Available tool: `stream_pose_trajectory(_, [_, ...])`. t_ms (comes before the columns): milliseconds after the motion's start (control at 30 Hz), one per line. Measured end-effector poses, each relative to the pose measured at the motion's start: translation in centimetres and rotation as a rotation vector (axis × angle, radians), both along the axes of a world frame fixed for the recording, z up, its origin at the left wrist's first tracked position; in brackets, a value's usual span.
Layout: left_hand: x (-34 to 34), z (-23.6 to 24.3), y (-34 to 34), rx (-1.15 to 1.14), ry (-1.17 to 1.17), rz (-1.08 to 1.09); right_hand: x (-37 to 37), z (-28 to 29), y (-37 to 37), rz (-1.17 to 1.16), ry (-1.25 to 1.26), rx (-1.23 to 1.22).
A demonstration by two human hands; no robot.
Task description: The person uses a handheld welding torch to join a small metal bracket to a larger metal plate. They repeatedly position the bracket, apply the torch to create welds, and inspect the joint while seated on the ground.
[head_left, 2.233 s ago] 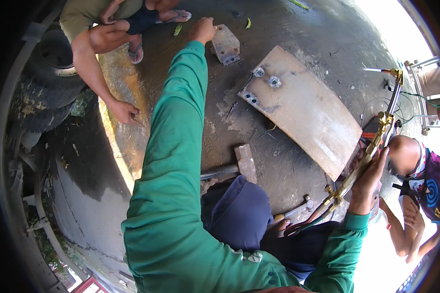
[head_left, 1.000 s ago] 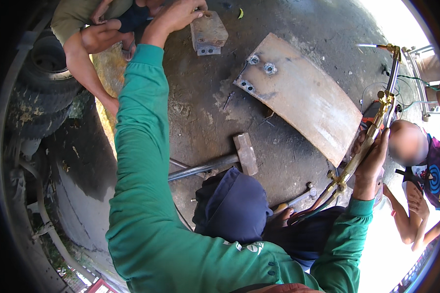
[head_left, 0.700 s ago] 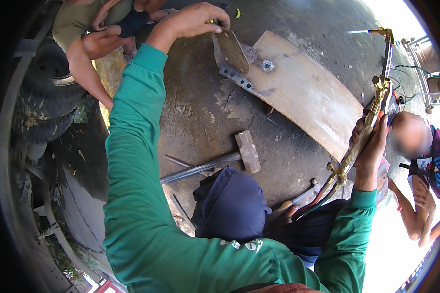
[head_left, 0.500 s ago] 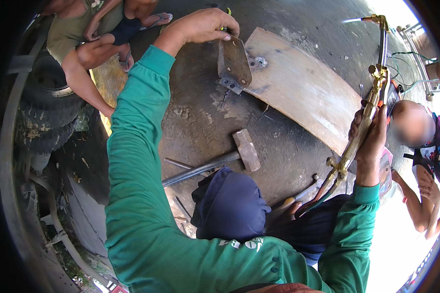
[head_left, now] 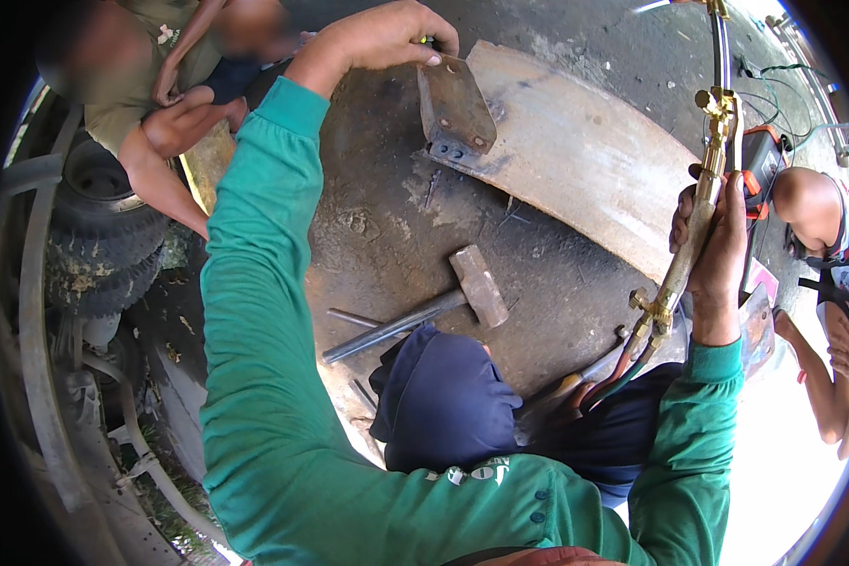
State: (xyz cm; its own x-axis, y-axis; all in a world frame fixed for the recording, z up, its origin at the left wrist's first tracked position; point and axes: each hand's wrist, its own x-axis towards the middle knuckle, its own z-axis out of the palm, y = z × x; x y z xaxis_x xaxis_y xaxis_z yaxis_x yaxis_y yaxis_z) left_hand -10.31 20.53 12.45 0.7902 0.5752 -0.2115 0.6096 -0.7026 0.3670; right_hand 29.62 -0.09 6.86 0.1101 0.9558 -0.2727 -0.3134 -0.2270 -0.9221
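Note:
My left hand (head_left: pixel 387 36) grips the top of a small rusty metal block (head_left: pixel 456 106) and holds it tilted, its lower end on the edge of a large curved steel plate (head_left: pixel 575 160). My right hand (head_left: pixel 717 250) is closed around a brass cutting torch (head_left: pixel 698 203), held upright at the right, its tip near the top edge. Coloured hoses (head_left: pixel 604 382) run down from the torch handle. Both arms wear green sleeves.
A sledgehammer (head_left: pixel 443 302) lies on the dark ground below the plate. A person crouches at top left (head_left: pixel 160 104) by a yellow board (head_left: pixel 203 170). A tyre (head_left: pixel 104 245) sits on the left. Another person (head_left: pixel 821 255) is at the right edge.
My left hand picked the metal block up from the ground and brought it onto the plate's edge. My right hand raised the torch more upright.

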Motion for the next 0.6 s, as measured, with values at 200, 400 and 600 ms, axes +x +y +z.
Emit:
stream_pose_trajectory(200, [0.4,-0.2,1.6,-0.001,0.074,-0.003,0.2,-0.4,0.2,0.03,-0.014,-0.003])
stream_pose_trajectory(400, [2.2,0.8,1.0,0.148,0.209,-0.063,0.4,-0.3,0.2,0.014,0.0,0.003])
stream_pose_trajectory(600, [3.5,2.3,0.0,0.104,0.263,-0.089,0.3,-0.3,0.4,0.016,-0.011,0.025])
